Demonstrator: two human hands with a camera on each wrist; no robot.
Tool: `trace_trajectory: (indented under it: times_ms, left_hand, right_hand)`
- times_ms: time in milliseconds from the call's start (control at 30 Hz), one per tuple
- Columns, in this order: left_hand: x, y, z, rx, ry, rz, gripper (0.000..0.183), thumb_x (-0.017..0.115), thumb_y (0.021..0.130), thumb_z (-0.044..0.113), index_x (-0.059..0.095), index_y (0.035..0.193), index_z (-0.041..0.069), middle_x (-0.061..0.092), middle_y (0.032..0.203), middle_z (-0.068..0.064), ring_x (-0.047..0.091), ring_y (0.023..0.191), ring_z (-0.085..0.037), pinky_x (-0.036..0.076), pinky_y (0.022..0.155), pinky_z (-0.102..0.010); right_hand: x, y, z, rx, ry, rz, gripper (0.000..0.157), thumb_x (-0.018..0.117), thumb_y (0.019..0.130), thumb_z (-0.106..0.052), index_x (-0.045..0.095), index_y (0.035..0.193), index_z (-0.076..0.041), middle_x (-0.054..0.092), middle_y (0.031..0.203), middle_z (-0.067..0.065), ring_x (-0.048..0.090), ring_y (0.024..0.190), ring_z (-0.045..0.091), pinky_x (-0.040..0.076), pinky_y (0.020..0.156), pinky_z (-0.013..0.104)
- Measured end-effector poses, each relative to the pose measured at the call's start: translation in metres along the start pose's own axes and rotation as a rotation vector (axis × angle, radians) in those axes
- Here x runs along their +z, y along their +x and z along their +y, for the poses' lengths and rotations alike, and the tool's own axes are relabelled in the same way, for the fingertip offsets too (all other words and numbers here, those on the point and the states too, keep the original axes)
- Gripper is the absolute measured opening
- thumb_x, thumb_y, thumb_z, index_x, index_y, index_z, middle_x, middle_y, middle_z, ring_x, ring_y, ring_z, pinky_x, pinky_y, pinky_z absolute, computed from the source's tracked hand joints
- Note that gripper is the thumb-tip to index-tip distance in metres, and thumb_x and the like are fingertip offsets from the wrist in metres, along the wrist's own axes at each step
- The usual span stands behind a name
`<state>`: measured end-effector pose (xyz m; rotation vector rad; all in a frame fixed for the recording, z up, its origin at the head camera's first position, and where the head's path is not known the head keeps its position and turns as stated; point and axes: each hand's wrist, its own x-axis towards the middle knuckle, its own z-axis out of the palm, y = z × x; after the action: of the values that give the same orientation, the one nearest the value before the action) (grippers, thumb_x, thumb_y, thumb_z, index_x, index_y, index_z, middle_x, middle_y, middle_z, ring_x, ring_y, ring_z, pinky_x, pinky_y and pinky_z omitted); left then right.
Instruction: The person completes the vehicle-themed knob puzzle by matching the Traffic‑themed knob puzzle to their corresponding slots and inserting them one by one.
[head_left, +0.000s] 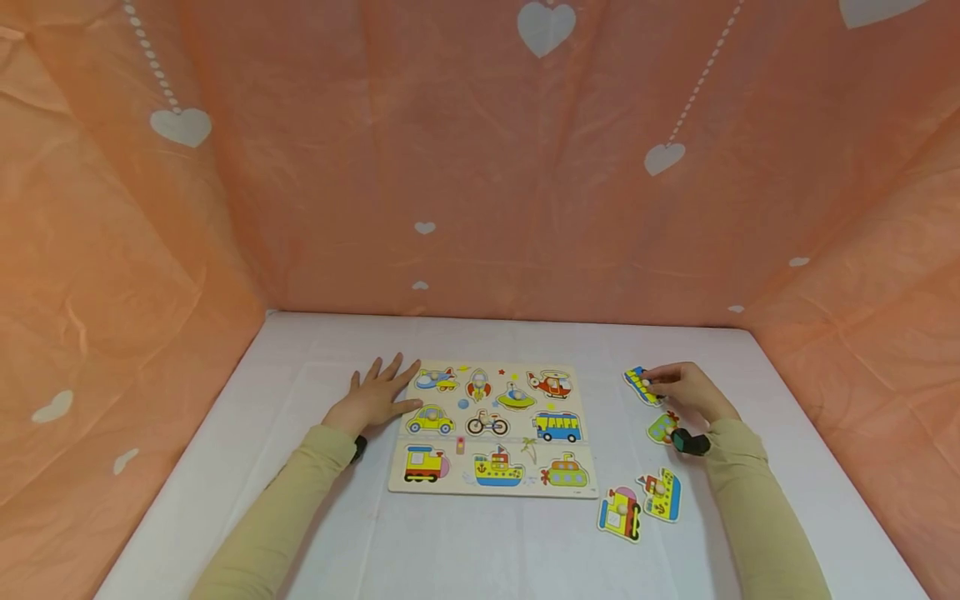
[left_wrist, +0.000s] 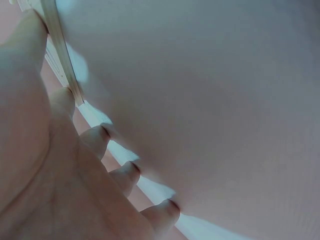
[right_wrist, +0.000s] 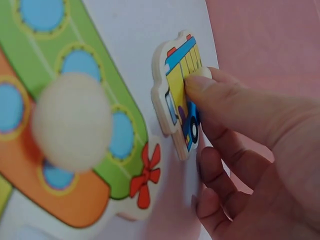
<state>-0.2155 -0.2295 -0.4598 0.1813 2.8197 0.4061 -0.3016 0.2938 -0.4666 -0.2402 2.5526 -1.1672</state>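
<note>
Beige sleeves (head_left: pixel 765 508) reach forward on either side of the puzzle board (head_left: pixel 457 489). At the board's left edge, the left hand (head_left: pixel 373 402) lies with fingers spread wide, thumb and forefinger touching it. Well right of the board, the right hand (head_left: pixel 692 390) pinches the blue-and-yellow bus piece (head_left: pixel 639 385); whether that piece touches the counter is unclear. Nearer than it, also right of the board, lies the submarine piece (head_left: pixel 660 427), partly blocked by a dark wrist device (head_left: pixel 690 442). Off the board's near right corner lie the train piece (head_left: pixel 619 518) and, farther right, the ship piece (head_left: pixel 663 498), close together. White and faintly creased, the counter (head_left: pixel 450 550) extends around the board on every side. Wrinkled orange drapes (head_left: pixel 465 167), printed with pale hearts (head_left: pixel 546 30) and dotted strings (head_left: pixel 705 75), rise behind the board and to its left and right.
</note>
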Motion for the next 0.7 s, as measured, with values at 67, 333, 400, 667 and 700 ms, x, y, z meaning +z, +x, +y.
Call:
trace_trajectory:
  times_ms: [67,333,400,667,700]
  left_hand:
    - [0.0004,-0.0001,0.0004,0.002,-0.002,0.000,0.081,0.054,0.091,0.056,0.018,0.154,0.021,0.006,0.159,-0.017,-0.001,0.140,-0.048,-0.001,0.105,-0.070]
    - [-0.0002,-0.0014,0.0004,0.002,-0.003,0.002,0.080,0.054,0.091,0.056,0.018,0.154,0.022,0.006,0.159,-0.016,-0.001,0.141,-0.047,-0.001,0.105,-0.069]
    - [-0.0003,-0.0013,0.0000,0.002,-0.006,0.003,0.080,0.054,0.091,0.056,0.018,0.154,0.022,0.006,0.159,-0.016,-0.001,0.141,-0.047,-0.001,0.105,-0.069]
    - [-0.0005,-0.0009,0.0015,0.006,-0.010,-0.002,0.080,0.054,0.091,0.057,0.018,0.154,0.022,0.006,0.159,-0.016,-0.001,0.141,-0.047,-0.001,0.105,-0.069]
    - [-0.0003,-0.0009,0.0013,0.006,-0.008,-0.002,0.080,0.053,0.091,0.057,0.018,0.154,0.022,0.006,0.159,-0.016,-0.001,0.141,-0.047,-0.001,0.105,-0.069]
  right_hand:
    - [-0.0003,0.0004,0.0005,-0.007,-0.001,-0.004,0.031,0.067,0.091,-0.017,0.068,0.116,0.001,0.064,0.112,0.016,0.054,0.093,0.022,0.044,0.077,0.027]
    - [0.0022,0.0029,0.0005,-0.037,-0.027,0.009,0.025,0.071,0.087,-0.017,0.072,0.105,0.001,0.068,0.101,0.009,0.053,0.087,0.019,0.044,0.074,0.027]
    - [0.0030,0.0033,-0.0004,-0.037,-0.033,0.003,0.024,0.072,0.087,-0.017,0.072,0.103,0.001,0.068,0.096,0.009,0.052,0.085,0.020,0.043,0.073,0.028]
    - [0.0072,0.0038,-0.0030,-0.010,-0.025,-0.016,0.024,0.075,0.084,-0.020,0.071,0.098,-0.001,0.061,0.085,0.006,0.050,0.079,0.021,0.040,0.064,0.027]
    - [0.0078,0.0037,-0.0033,-0.010,-0.022,-0.018,0.025,0.075,0.084,-0.020,0.071,0.099,-0.001,0.060,0.083,0.006,0.049,0.078,0.021,0.040,0.063,0.026]
